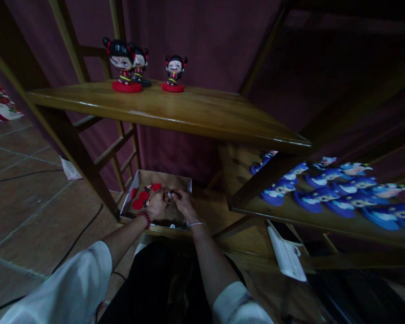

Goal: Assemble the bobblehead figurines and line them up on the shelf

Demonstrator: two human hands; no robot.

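Low in front of me, a shallow cardboard box (182, 183) holds several small dark-haired figurines (148, 187) and round red bases (144, 195). Both hands are inside it. My left hand (156, 206), with a red bead bracelet at the wrist, is closed around one side of a small figurine (169, 196). Opposite it, my right hand (185, 202) pinches the same figurine with its fingertips. Most of that figurine is covered by my fingers, and its base cannot be made out.
Above the box runs a wooden shelf (189, 110), bearing black-haired figurines (174, 69) on round bases. To the right, another shelf (236, 180) carries several blue figurines (319, 198). A white packet (286, 254) lies lower right. A black cable (84, 238) crosses the tiled floor.
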